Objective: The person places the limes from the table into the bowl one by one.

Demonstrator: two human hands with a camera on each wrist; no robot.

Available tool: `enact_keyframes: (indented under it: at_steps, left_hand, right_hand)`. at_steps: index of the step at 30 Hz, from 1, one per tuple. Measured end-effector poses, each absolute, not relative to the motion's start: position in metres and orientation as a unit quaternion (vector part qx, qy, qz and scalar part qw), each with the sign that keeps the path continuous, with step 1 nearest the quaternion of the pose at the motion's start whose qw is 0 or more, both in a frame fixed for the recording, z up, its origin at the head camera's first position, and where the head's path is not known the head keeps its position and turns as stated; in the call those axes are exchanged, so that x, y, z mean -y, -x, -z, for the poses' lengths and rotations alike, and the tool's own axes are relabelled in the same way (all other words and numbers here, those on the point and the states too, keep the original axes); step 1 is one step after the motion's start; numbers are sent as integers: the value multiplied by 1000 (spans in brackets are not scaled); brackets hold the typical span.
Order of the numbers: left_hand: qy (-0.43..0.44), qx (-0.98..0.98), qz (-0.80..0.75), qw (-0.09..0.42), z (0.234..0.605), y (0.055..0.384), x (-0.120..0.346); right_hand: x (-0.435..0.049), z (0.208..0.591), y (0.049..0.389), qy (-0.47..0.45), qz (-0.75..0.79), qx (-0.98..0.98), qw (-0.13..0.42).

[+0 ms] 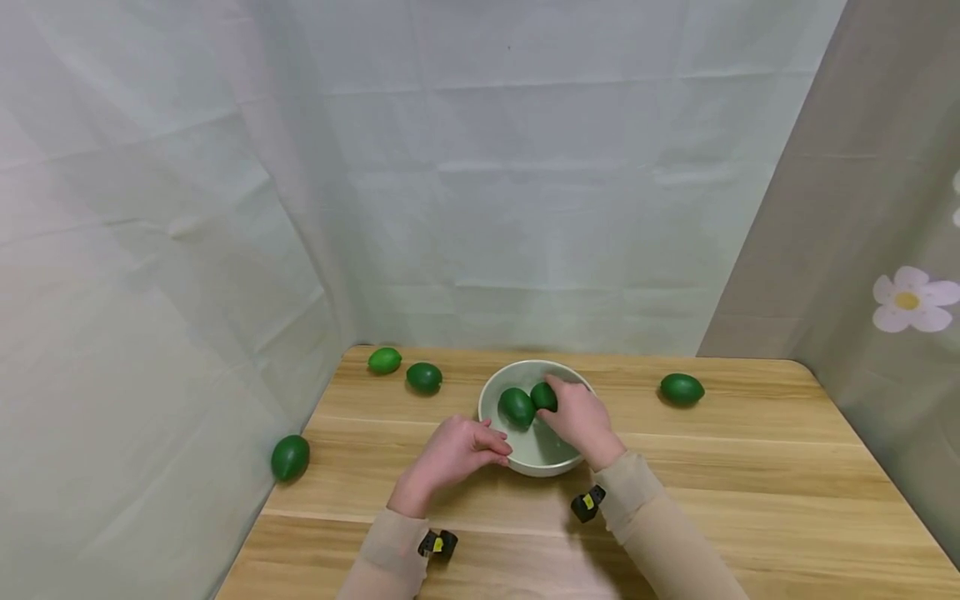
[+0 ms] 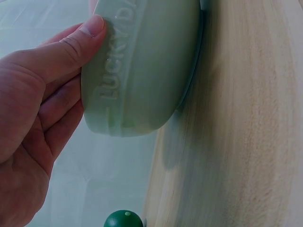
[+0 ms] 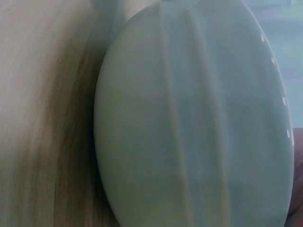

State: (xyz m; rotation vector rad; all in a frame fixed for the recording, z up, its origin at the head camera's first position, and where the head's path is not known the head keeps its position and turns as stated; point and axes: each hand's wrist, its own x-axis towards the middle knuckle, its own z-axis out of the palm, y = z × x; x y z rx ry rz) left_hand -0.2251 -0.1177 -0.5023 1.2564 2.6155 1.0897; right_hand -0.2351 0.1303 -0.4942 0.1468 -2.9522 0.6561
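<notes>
A pale green bowl [image 1: 539, 470] with raised lettering on its outer wall stands on the wooden table. My left hand [image 1: 459, 454] pinches its near left rim; in the left wrist view the thumb [image 2: 71, 52] lies against the outer wall. Reaching over the rim from the right, my right hand [image 1: 579, 417] grips a dark green lime [image 1: 543, 397] inside the bowl, partly covered by the fingers. Beside it in the bowl sits another dark green lime [image 1: 517, 407]. The right wrist view is mostly filled by the bowl wall [image 3: 189, 118], with only a sliver of hand at its edge.
A bright green lime [image 1: 385, 361] and a dark green one [image 1: 424, 378] lie at the back left. Another dark lime [image 1: 290, 458] rests at the table's left edge. One more lime [image 1: 682, 389] is at the right. Hanging cloth [image 1: 525, 208] borders the table's back and sides.
</notes>
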Motion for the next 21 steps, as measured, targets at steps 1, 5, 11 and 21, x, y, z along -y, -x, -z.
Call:
enact_keyframes:
  at_steps: [1, 5, 11, 21]
  left_hand:
    - [-404, -844, -351, 22, 502, 225, 118]
    - [-400, -846, -351, 24, 502, 225, 118]
    - [-400, -846, -351, 24, 503, 226, 118]
    - [-406, -842, -354, 22, 506, 227, 119]
  right_hand:
    - [-130, 494, 235, -49, -217, 973, 57]
    - [-131, 492, 235, -48, -221, 973, 54]
    - [-133, 487, 232, -46, -230, 971, 50]
    - [-137, 484, 229, -39, -245, 967, 49]
